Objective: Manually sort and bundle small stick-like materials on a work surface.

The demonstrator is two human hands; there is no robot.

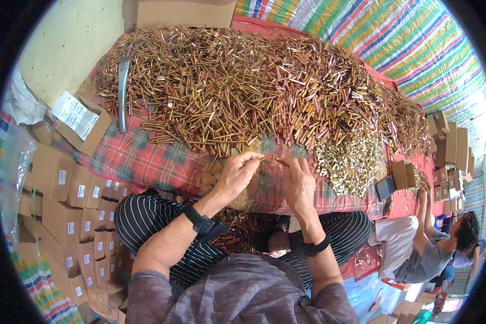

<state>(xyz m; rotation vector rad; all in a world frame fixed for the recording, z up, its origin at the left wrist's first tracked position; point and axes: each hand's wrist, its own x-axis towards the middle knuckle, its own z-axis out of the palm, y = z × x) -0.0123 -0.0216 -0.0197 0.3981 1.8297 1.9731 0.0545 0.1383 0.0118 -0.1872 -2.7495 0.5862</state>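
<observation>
Over the front of the plaid cloth, my left hand pinches a thin brass-coloured metal rod that points toward my right hand. My right hand is closed in a pinch on a small piece whose kind is too small to tell. The two sets of fingertips are a short gap apart. Just beyond them spreads a large heap of brass- and copper-coloured metal rods. To the right of my right hand lies a pile of small, shiny, pale gold metal pieces, perhaps nuts.
A curved metal bar stands at the heap's left. Stacked small cardboard boxes fill the left side. An open box sits right of the gold pile. At the far right, another person reaches toward the table. Striped sheeting hangs behind.
</observation>
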